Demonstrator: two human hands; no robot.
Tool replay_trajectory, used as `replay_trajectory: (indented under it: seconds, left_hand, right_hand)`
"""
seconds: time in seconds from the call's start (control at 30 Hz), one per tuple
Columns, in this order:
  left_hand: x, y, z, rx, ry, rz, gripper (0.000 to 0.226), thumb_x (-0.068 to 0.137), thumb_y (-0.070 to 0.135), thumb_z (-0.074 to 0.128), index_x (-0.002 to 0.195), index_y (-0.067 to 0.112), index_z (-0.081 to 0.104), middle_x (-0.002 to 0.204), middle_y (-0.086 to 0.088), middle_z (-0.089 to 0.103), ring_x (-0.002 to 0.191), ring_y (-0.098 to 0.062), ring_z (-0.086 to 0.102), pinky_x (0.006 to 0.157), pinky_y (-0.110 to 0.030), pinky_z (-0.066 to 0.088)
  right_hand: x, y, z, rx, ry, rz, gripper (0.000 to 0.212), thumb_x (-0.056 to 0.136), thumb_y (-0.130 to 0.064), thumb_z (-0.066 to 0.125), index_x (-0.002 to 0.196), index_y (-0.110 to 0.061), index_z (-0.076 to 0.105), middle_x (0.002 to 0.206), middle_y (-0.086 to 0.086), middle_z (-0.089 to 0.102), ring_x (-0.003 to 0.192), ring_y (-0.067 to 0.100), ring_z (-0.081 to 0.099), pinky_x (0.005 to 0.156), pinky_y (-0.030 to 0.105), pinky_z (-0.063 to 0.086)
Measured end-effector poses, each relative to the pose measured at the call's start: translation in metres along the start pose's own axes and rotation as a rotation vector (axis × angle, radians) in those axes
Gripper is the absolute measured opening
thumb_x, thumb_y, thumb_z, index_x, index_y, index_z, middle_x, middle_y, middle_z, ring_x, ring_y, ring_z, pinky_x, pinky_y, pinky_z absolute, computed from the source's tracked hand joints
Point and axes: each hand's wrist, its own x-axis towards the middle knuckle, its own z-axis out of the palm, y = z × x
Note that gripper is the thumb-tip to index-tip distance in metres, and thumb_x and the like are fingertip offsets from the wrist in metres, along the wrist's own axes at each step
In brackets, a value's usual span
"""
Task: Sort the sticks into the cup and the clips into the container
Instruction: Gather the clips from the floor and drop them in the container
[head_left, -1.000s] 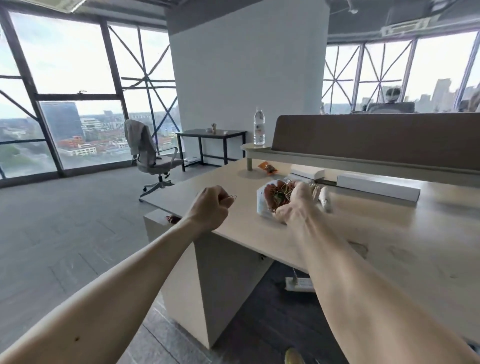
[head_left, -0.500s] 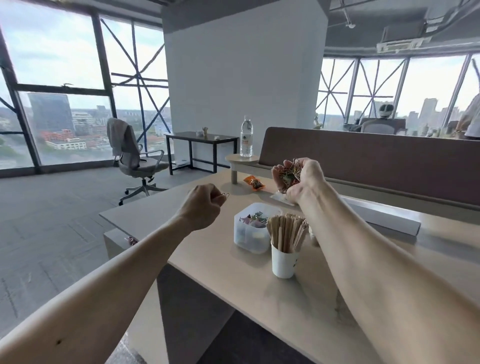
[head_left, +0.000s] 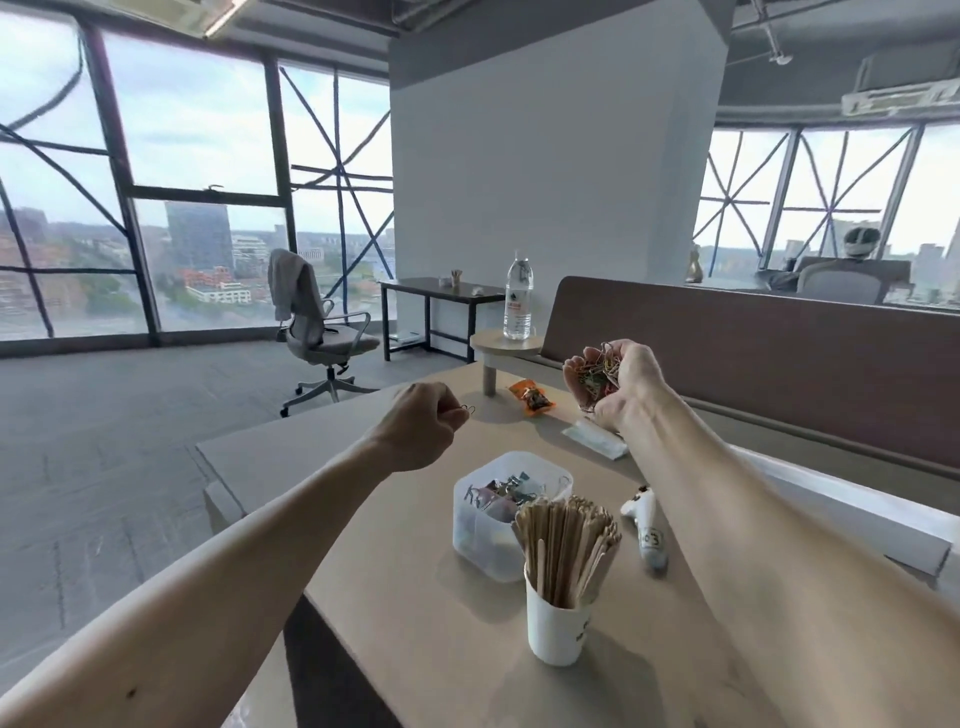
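Note:
A white paper cup (head_left: 555, 635) stands near the table's front, packed with several wooden sticks (head_left: 567, 546). Just behind it sits a clear plastic container (head_left: 477, 530) with binder clips (head_left: 503, 490) inside. My right hand (head_left: 618, 382) is raised above the far part of the table, cupped around a heap of coloured paper clips (head_left: 596, 372). My left hand (head_left: 422, 427) hovers left of the container, fist closed, pinching a single paper clip (head_left: 467, 410) at its fingertips.
On the wooden table (head_left: 415, 597) lie an orange snack packet (head_left: 531, 396), a white wrapper (head_left: 595, 445) and a white controller (head_left: 647, 525). A water bottle (head_left: 518, 296) stands on a small round shelf. A brown divider (head_left: 779, 364) borders the far side. An office chair (head_left: 317, 327) stands at left.
My right hand has lifted the heap of paper clips from over the container to well above the table. The view dropped closer, bringing container and cup into sight. My left fist stayed closed.

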Motion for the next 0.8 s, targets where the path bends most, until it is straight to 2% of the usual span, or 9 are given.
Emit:
replay_trajectory:
  seconds: [0.07,0.2,0.3,0.47,0.63,0.8]
  left_hand:
    - [0.012,-0.001,0.013,0.017,-0.024,-0.006,0.017,0.096,0.023,0.058,0.084,0.011,0.060,0.085,-0.007,0.058,0.078,-0.018,0.048,0.057,-0.024,0.033]
    - [0.031,-0.007,0.039,0.057,-0.066,-0.013,0.019,0.096,0.022,0.058,0.083,0.008,0.061,0.077,-0.003,0.057,0.068,-0.013,0.046,0.055,-0.024,0.035]
    - [0.043,-0.014,0.056,0.079,-0.112,-0.004,0.022,0.096,0.023,0.058,0.086,0.004,0.064,0.077,-0.005,0.061,0.068,-0.016,0.049,0.058,-0.027,0.039]
    - [0.051,-0.027,0.075,0.148,-0.190,0.026,0.020,0.097,0.024,0.058,0.085,0.008,0.062,0.076,0.000,0.060,0.065,-0.010,0.047,0.056,-0.023,0.038]
    - [0.047,-0.037,0.082,0.228,-0.290,0.067,0.018,0.098,0.024,0.056,0.089,0.010,0.060,0.078,0.004,0.056,0.068,-0.009,0.047,0.059,-0.023,0.038]
    - [0.041,-0.043,0.085,0.296,-0.343,0.096,0.018,0.097,0.020,0.054,0.089,0.007,0.062,0.084,-0.005,0.063,0.073,-0.017,0.051,0.068,-0.036,0.047]
  right_hand:
    - [0.021,0.002,-0.004,-0.024,0.002,0.039,0.027,0.090,-0.015,0.046,0.069,-0.005,0.058,0.054,0.011,0.060,0.055,0.022,0.059,0.056,0.031,0.059]
    - [0.060,0.015,-0.012,-0.124,-0.014,0.123,0.029,0.092,-0.021,0.049,0.069,-0.006,0.058,0.064,0.011,0.060,0.057,0.021,0.059,0.053,0.031,0.057]
    - [0.083,0.031,-0.020,-0.176,-0.042,0.180,0.030,0.091,-0.021,0.049,0.067,-0.006,0.059,0.062,0.012,0.060,0.054,0.021,0.058,0.049,0.030,0.058]
    - [0.105,0.062,-0.034,-0.239,-0.109,0.234,0.022,0.089,-0.020,0.051,0.076,-0.007,0.062,0.070,0.012,0.062,0.058,0.023,0.061,0.052,0.031,0.059]
    - [0.111,0.090,-0.040,-0.395,-0.201,0.227,0.025,0.090,-0.020,0.051,0.072,-0.008,0.062,0.069,0.012,0.062,0.060,0.025,0.061,0.057,0.031,0.056]
    - [0.107,0.104,-0.043,-0.599,-0.237,0.091,0.022,0.090,-0.016,0.054,0.073,-0.006,0.064,0.069,0.015,0.062,0.058,0.026,0.061,0.055,0.033,0.053]
